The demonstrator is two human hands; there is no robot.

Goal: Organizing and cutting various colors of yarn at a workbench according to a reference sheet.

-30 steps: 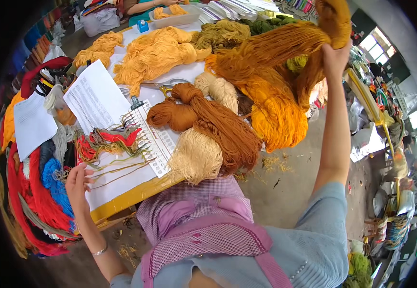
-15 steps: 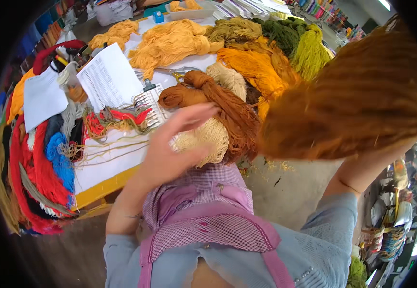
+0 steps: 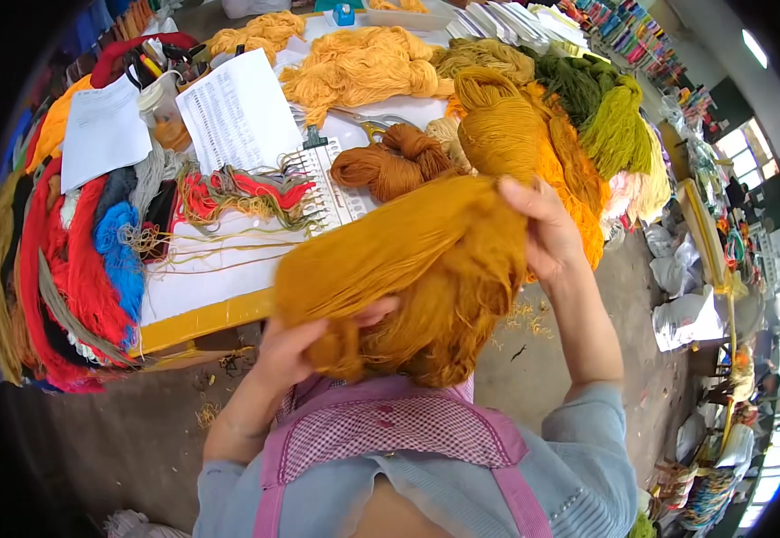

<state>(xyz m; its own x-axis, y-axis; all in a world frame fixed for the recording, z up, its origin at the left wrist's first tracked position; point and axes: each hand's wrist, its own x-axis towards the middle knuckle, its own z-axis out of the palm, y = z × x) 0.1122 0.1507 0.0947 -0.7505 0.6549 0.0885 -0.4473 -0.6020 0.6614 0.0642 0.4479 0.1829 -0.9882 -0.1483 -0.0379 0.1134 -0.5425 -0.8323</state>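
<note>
**A:** What's hard to make out here?

**B:** The big ochre yarn hank covers most of the left hand. Only the thumb and the back of the hand show under the hank's lower left end; the fingers are buried in the strands, closed on them. The right hand grips the hank's upper right end, thumb on top, fingers wrapped behind and out of sight.

**A:** And where's the hank?

**B:** Held up in front of the pink checked apron, between it and the yellow-edged board, so it hides part of the board's near right corner.

**A:** Any containers?

**B:** A clear jar stands well beyond the hank, up left, beside the printed sheet. Its contents are too blurred to tell. A shallow tray at the far edge is cut off by the frame.

**A:** Anything nearer?

**B:** Just behind the hank lies a rust-brown skein.
</note>
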